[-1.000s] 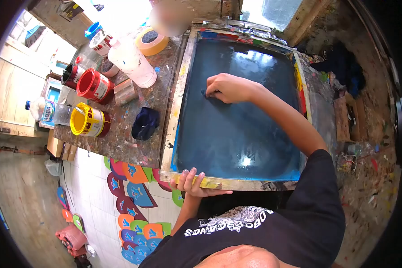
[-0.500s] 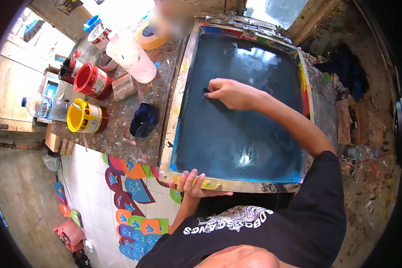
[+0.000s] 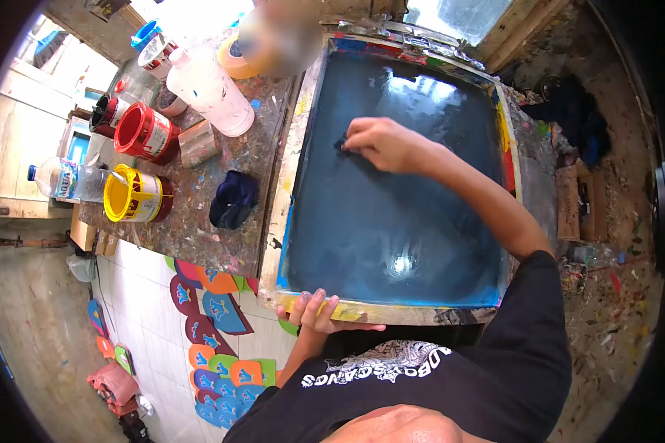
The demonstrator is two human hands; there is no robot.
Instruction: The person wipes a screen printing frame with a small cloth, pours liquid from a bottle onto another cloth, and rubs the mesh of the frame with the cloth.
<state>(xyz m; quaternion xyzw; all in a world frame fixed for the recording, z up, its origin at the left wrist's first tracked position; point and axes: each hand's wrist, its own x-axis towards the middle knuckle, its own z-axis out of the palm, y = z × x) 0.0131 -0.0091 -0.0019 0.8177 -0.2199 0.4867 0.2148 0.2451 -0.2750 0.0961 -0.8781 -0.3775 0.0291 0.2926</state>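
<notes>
Two hands at framed screen [image 3: 399, 214] | right hand [image 3: 388, 145]: pinching dark wad [image 3: 340, 144], ten o'clock | left hand [image 3: 318, 313]: gripping rim, seven o'clock | yellow can [image 3: 134, 193]: nine o'clock

Bright daylight blows out the upper left and glares off the screen [image 3: 391, 214] (edges bowed).

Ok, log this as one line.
Right hand: pinching dark wad, at dark panel | left hand: holding frame edge | yellow can, red can: on table
</notes>
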